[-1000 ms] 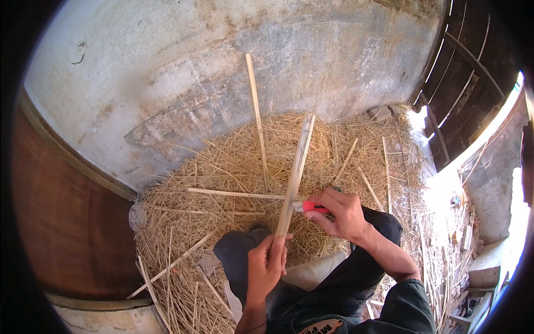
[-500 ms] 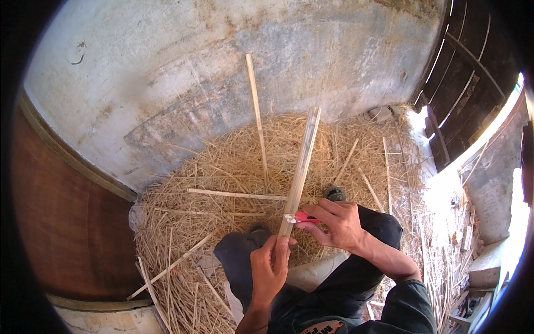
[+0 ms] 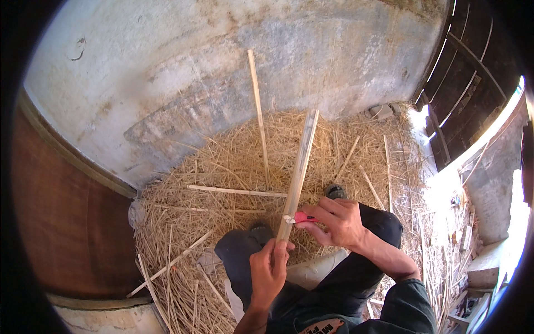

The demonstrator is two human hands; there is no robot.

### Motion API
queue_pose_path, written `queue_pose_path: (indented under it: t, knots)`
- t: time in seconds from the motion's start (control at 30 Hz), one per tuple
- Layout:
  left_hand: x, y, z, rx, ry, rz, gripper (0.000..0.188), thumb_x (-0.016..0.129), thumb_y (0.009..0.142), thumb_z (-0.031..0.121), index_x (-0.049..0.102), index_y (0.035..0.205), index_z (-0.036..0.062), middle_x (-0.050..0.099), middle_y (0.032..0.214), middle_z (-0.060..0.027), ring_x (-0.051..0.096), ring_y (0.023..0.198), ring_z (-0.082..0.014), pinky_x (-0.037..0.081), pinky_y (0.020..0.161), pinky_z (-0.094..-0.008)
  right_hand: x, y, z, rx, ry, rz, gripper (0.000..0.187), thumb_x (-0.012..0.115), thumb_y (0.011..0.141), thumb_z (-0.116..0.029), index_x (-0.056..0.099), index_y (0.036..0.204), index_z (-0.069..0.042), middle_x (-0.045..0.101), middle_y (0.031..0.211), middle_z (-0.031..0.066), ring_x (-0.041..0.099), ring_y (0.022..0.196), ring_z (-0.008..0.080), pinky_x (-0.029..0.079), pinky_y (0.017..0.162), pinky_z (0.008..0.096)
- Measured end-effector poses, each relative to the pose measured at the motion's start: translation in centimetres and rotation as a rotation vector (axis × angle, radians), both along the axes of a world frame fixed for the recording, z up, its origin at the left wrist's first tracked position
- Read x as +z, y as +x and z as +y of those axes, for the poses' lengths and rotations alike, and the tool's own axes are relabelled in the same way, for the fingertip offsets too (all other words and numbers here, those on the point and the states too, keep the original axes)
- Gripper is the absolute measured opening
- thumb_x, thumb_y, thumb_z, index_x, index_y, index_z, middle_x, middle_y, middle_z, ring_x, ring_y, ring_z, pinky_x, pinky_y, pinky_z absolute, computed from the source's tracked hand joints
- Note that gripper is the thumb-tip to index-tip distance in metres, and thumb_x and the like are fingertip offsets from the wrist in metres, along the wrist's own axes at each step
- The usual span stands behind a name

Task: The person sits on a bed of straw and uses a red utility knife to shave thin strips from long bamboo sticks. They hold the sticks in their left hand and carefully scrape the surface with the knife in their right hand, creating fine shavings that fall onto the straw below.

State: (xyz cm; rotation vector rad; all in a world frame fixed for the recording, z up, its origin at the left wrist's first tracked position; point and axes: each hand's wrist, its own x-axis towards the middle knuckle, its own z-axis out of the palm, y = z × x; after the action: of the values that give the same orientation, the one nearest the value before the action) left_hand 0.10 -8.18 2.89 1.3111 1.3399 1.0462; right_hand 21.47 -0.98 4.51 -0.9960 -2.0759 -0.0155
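Observation:
A long, pale split bamboo strip slants up and away from my lap, its far end in front of the wall. Closed round its near end, my left hand holds it between thumb and fingers. My right hand grips a red-handled utility knife. The whitish blade end of the knife lies across the strip just above my left hand, touching it. Whether the blade has cut into the bamboo is too small to tell.
Straw-like shavings cover the floor round my feet. One thin strip leans upright on the stained wall; others lie scattered, such as a strip beyond my knee. A brown panel stands at left, dark slatted boards at right.
The bamboo strip's upper end has tilted slightly left. Both hands keep their grips, and the knife stays at nearly the same place on the strip.

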Motion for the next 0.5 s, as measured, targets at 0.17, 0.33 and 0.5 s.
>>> queue_pose_path:
  t: [0.17, 0.33, 0.5]
  knots:
    - [0.03, -0.13, -0.12, -0.01, -0.001, -0.02, 0.032, 0.056, 0.115, 0.021, 0.074, 0.102, -0.0014, 0.053, 0.065, -0.0005, 0.047, 0.056, -0.0048, 0.036, 0.051, -0.0268, 0.25, -0.15, 0.06, -0.013, 0.0, -0.01, 0.028, 0.09, 0.086, -0.033, 0.08, 0.104, -0.015, 0.059, 0.072, -0.0006, 0.065, 0.056, 0.0183, 0.049, 0.049, 0.0344]
    - [0.08, -0.1, -0.2, -0.002, 0.009, -0.019, 0.031, 0.057, 0.115, 0.022, 0.074, 0.102, -0.0012, 0.053, 0.065, -0.0011, 0.048, 0.057, -0.0054, 0.037, 0.051, -0.0269, 0.33, -0.17, 0.13, -0.023, 0.003, -0.014, 0.029, 0.09, 0.085, -0.034, 0.08, 0.104, -0.015, 0.06, 0.072, -0.0009, 0.066, 0.057, 0.0182, 0.05, 0.05, 0.0341]
    - [0.29, -0.19, -0.12, -0.013, -0.002, -0.005, 0.032, 0.057, 0.116, 0.023, 0.074, 0.103, -0.0006, 0.054, 0.065, -0.0014, 0.049, 0.057, -0.0058, 0.038, 0.051, -0.0274, 0.46, -0.1, 0.12, -0.03, 0.009, -0.027, 0.029, 0.09, 0.085, -0.034, 0.081, 0.104, -0.015, 0.062, 0.074, -0.0006, 0.067, 0.058, 0.0178, 0.051, 0.051, 0.0335]
